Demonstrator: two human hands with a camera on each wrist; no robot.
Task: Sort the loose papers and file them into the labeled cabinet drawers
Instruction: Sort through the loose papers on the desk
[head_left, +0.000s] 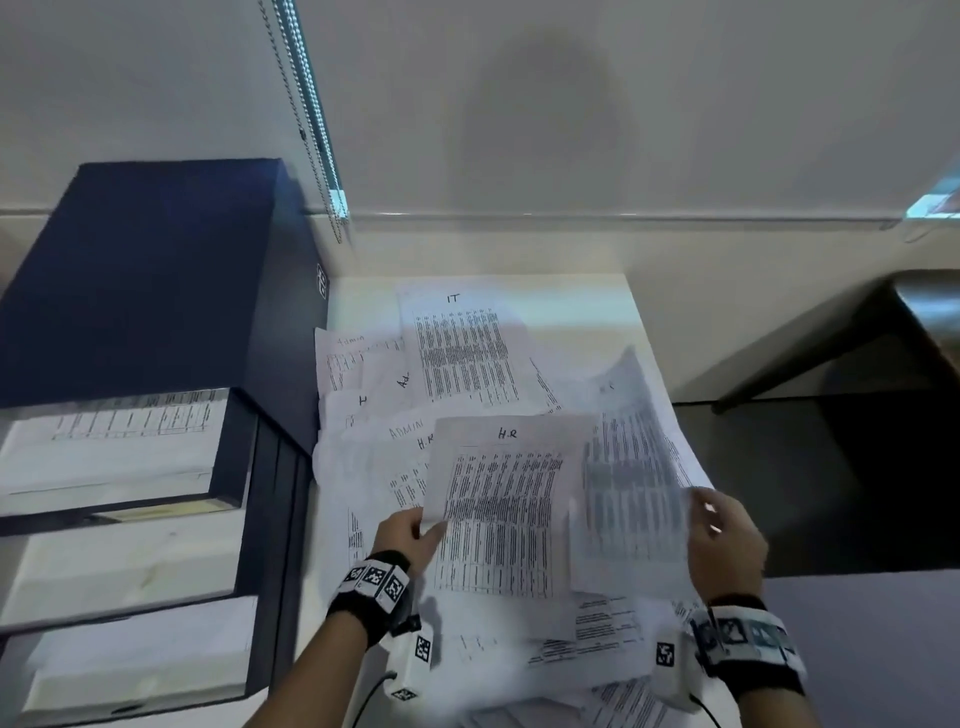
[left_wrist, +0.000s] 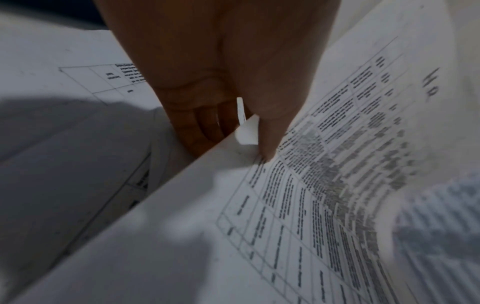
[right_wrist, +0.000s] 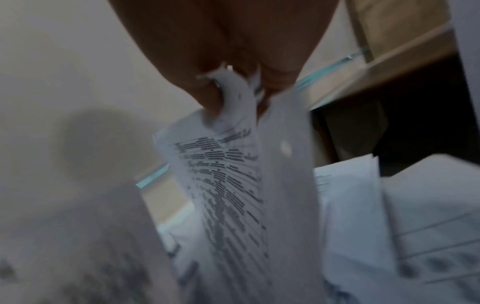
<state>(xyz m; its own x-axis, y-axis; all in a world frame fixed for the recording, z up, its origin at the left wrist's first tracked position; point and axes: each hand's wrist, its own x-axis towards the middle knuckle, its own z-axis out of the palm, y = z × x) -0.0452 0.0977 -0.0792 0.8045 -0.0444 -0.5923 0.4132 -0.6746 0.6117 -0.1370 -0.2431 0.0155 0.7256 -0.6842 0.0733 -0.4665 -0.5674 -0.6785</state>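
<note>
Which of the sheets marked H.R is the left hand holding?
The H.R sheet lifted at the front, pinched at its left edge by the left hand. The other H.R sheet lies flat, partly hidden beneath it.

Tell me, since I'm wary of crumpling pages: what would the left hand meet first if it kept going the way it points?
Probably the H.R sheet that the left hand already pinches; beyond it, the right-hand sheet. Depth is unclear.

Two hands — the left hand (head_left: 410, 535) holds one sheet (head_left: 498, 499), and the right hand (head_left: 724, 540) holds one more (head_left: 631, 499). One blue cabinet (head_left: 156, 270) has three open drawers (head_left: 119, 452) — and loose papers (head_left: 457, 358) too many to count.
</note>
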